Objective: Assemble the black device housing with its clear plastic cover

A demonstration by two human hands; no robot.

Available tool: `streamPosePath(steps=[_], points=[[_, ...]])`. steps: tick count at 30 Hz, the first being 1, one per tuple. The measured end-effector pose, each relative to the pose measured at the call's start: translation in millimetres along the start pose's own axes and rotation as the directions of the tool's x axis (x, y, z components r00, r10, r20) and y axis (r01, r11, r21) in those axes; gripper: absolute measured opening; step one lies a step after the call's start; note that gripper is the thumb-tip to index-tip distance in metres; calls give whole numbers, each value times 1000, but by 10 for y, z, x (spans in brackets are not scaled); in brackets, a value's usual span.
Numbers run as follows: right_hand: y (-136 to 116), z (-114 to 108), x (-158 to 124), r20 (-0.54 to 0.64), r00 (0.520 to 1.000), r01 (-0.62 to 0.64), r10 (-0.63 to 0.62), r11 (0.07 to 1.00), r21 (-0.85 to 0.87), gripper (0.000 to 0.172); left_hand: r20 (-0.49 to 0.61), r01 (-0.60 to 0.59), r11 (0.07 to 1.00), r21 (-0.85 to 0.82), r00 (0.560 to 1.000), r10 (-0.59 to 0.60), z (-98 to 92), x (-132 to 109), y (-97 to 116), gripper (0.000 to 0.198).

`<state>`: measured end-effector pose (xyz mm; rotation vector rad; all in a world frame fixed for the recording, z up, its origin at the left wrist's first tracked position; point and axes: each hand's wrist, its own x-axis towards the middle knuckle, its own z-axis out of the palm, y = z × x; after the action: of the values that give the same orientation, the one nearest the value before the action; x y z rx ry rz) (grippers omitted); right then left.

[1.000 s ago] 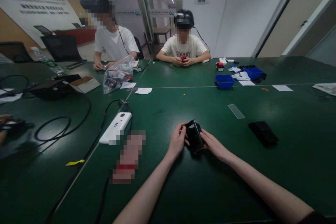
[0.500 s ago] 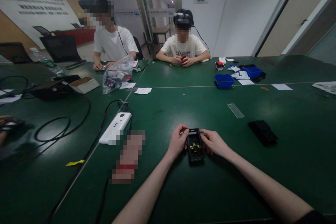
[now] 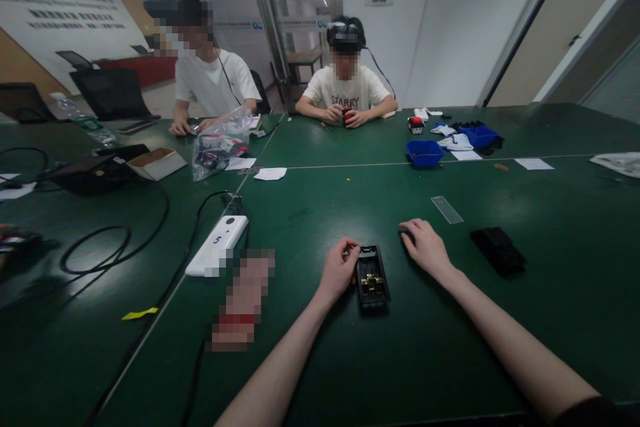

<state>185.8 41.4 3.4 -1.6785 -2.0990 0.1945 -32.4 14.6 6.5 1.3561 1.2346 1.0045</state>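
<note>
A black rectangular case (image 3: 373,303) with gold-coloured metal parts inside lies on the green table in front of me. My left hand (image 3: 341,265) grips its upper left side, fingers closed on the edge. Off to the right of the case, my right hand (image 3: 424,245) is over the table, its fingers apart and nothing in them. Beyond that hand lies a clear flat strip (image 3: 447,209). Farther right is a black object (image 3: 498,251) whose kind I cannot make out.
Left of my arms are a white box marked 5 (image 3: 217,245), a blurred-out pinkish object (image 3: 245,300) and black cables. Farther back stand a blue tray (image 3: 425,153), a plastic bag (image 3: 220,147) and a cardboard box (image 3: 157,163). Two people (image 3: 346,90) sit across the table.
My right hand has let go of the case's right side and moved right and away from me, toward the clear strip. The left hand stays on the case.
</note>
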Motion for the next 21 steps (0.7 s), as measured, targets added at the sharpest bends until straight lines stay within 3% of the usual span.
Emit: streamPosePath(steps=[5,9,15,21], points=[[485,-40,92,-103,980,-195,173,940,-278,59,7,-8,1000,28,1000,8,-2,-6,14,21],[641,-57,106,-32,974,-223,226,912,-343,67,0,-19,999,26,1000,19,6,-13,11,20],[337,-39,47,28,996,-74,89,936,-345,47,-2,-14,999,29,1000,14,8,-14,8,19],[-143,71,-80,89,984,164,-155,981,-103,32,9,-10,999,32,1000,10,7,-6,6,20]])
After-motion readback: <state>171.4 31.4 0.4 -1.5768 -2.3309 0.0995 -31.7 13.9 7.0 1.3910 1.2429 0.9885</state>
